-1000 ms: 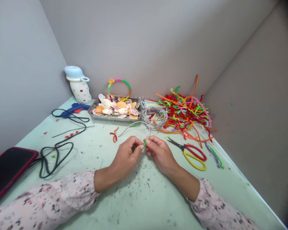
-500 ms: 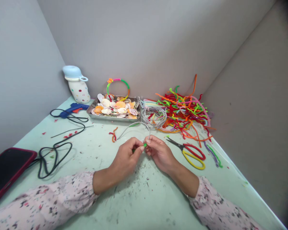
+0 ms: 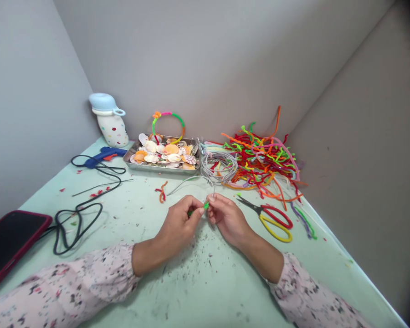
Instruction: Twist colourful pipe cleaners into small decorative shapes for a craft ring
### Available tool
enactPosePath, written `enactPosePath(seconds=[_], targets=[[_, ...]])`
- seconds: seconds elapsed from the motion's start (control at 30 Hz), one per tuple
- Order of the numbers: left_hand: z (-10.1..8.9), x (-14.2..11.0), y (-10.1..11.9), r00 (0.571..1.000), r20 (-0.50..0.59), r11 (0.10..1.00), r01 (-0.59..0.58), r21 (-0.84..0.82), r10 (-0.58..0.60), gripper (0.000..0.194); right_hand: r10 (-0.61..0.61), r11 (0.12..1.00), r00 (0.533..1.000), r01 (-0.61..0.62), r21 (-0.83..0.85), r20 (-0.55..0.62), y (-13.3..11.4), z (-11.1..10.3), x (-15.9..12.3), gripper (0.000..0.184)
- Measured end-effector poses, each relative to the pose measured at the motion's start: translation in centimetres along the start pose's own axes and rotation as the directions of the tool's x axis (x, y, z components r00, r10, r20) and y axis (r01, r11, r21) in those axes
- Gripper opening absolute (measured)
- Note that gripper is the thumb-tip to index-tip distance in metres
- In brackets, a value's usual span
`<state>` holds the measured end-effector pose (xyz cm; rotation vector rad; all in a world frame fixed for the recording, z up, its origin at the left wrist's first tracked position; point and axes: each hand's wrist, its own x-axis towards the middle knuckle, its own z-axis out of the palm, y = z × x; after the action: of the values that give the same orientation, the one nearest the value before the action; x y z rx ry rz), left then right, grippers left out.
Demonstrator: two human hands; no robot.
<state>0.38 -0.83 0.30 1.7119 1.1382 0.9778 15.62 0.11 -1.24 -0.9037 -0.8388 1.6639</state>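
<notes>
My left hand point(image 3: 182, 218) pinches a green pipe cleaner point(image 3: 206, 206) between thumb and forefinger; a bit more green shows under its fingers. Right beside it, my right hand point(image 3: 227, 218) is closed with its fingertips on a thin grey wire point(image 3: 194, 177). The wire arches up from the fingertips and bends over to the left, its free end above the table. At the fingertips the green piece and the wire meet, but how they join is too small to tell. To the right lie scissors point(image 3: 268, 216) with red and yellow handles, blades parted.
Behind the hands are a metal tray point(image 3: 157, 168) of seashells with a colourful ring on it, a grey wire coil point(image 3: 219, 167) and a pipe cleaner heap point(image 3: 266, 155). Leftward are a blue glue gun point(image 3: 104, 156), black cord point(image 3: 78, 210), phone point(image 3: 13, 246) and bottle point(image 3: 111, 123).
Both hands stay close together with small finger movements at the green pipe cleaner. The view has shifted slightly; the things on the table have not moved.
</notes>
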Motion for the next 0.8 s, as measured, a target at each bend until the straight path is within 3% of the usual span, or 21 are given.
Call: enactPosePath(seconds=[0.4, 0.8], targets=[[0.13, -0.19, 0.48, 0.996, 0.086, 0.998, -0.002, -0.065, 0.007, 0.012, -0.026, 0.997, 1.000, 0.027, -0.075, 0.016, 0.01, -0.04, -0.02, 0.013], [0.16, -0.19, 0.28, 0.997, 0.076, 0.999, -0.016, -0.032, 0.018, 0.011, -0.024, 0.998, 1.000, 0.025, -0.060, 0.017, 0.04, -0.01, 0.02, 0.011]])
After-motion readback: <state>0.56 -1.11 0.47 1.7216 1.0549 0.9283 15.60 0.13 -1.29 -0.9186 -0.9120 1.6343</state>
